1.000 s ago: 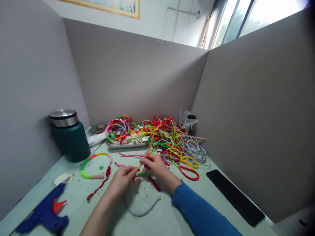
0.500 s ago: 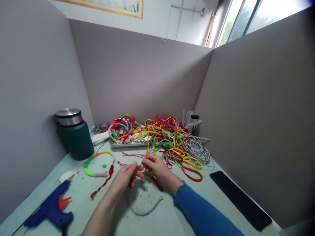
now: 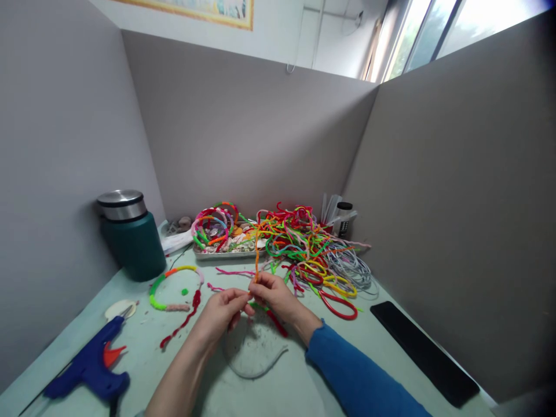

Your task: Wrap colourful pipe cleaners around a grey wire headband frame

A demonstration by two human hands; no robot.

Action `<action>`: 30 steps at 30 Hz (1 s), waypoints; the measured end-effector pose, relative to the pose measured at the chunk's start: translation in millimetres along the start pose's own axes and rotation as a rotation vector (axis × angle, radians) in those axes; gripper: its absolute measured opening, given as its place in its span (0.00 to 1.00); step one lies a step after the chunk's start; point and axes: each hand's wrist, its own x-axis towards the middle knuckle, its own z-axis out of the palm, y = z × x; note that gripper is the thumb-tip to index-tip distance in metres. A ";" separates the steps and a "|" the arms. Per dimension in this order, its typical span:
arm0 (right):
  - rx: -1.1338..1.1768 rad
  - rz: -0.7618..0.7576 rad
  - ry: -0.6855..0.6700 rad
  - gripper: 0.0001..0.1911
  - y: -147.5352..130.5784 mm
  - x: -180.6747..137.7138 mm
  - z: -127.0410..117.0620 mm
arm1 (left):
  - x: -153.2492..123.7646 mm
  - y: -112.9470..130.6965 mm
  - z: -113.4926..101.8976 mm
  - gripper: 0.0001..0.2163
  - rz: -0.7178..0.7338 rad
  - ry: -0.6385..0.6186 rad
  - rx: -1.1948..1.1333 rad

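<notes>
My hands meet above the middle of the table. My right hand is closed in a pinch on a fuzzy orange yarn, whose free length stands up toward the tray. My left hand is closed, thumb and forefinger pinched where the yarn's lower end shows between the two hands. Below them curves a grey wire hoop, bare at the front and wrapped in green and red on its right side. My fingers hide its upper left part, so whether they grip it too is unclear.
To the left are a multicoloured wrapped ring with a red tail, a blue glue gun and a green flask. Behind stand a metal tray and a yarn heap. Scissors and a black slab lie right.
My left thumb and forefinger have closed together against the right fingertips. The upright orange yarn has shifted slightly left. The hoop stays about where it was.
</notes>
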 end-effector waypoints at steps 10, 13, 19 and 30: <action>-0.263 -0.053 0.091 0.12 4.3 1.4 4.8 | 7.0 -8.5 -0.5 0.13 0.113 0.090 0.271; -0.312 -0.071 0.122 0.11 5.3 3.4 0.9 | 9.2 -11.5 -1.8 0.13 0.176 0.213 0.507; -0.387 -0.038 0.118 0.14 12.9 7.2 -15.8 | 5.0 -15.4 -0.5 0.10 0.154 0.302 1.011; -0.568 -0.134 0.122 0.11 11.0 3.8 -12.6 | 8.8 -16.2 2.2 0.08 0.135 0.277 0.934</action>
